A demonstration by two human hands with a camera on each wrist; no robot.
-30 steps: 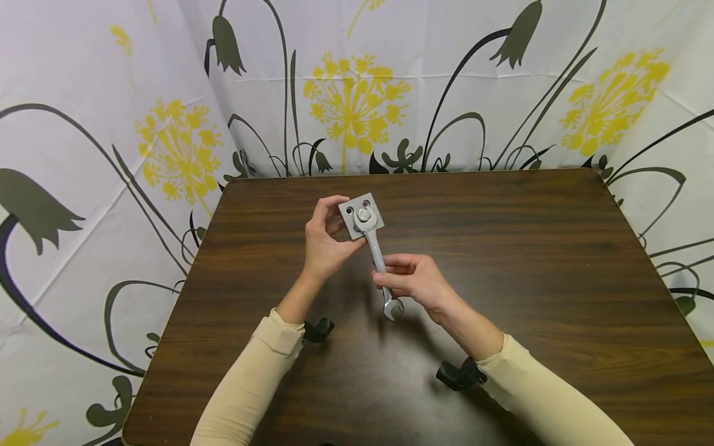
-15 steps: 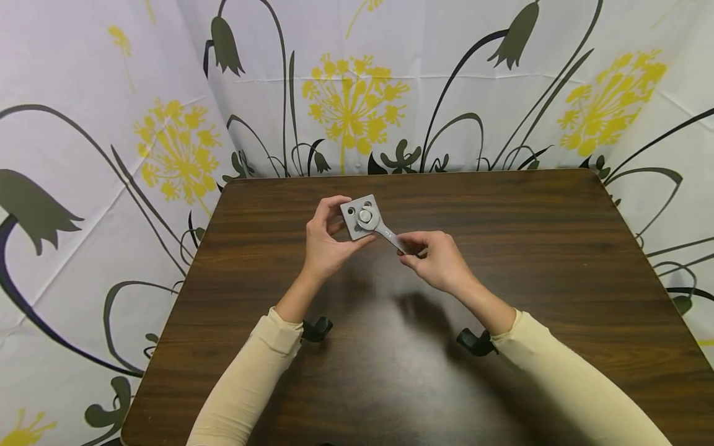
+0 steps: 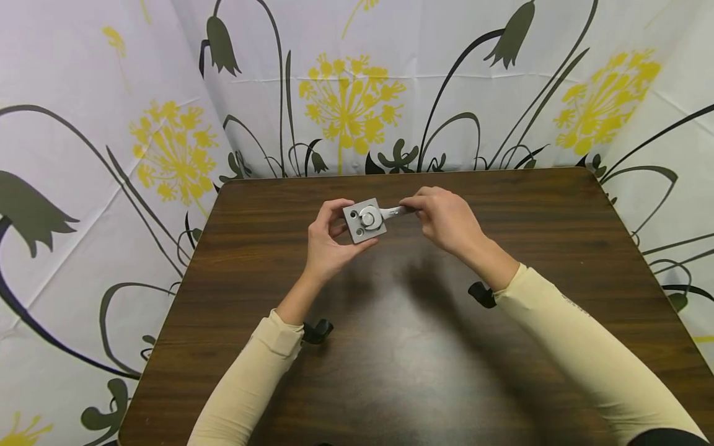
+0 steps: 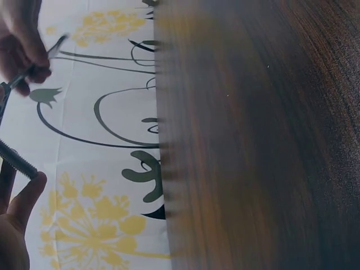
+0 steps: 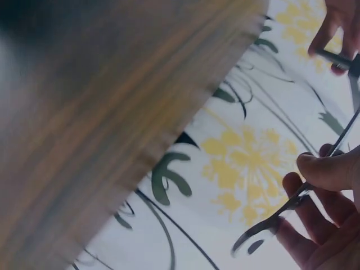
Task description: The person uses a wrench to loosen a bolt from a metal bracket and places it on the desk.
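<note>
My left hand [image 3: 329,248] grips a square grey metal plate [image 3: 359,235] by its edges, above the table, fingers on the far left and thumb along the near side. Small holes show in the plate, and a bolt [image 3: 367,218] sits in it. In the left wrist view a threaded shank [image 4: 20,162] sticks out near the thumb. Around the bolt head lies the ring end of a combination wrench [image 3: 393,212]. My right hand [image 3: 449,220] pinches the wrench's handle, which points right. The wrench's open end [image 5: 250,242] shows past the fingers in the right wrist view.
Beneath both hands is a dark wood-grain table [image 3: 401,371]. A white curtain [image 3: 468,80] with yellow and grey flowers hangs behind and beside it. Dark devices [image 3: 318,331] are worn at both wrists.
My right hand has swung the wrench counterclockwise about the bolt, its handle going from pointing toward me to pointing right. The left hand has stayed nearly still; the plate has turned slightly.
</note>
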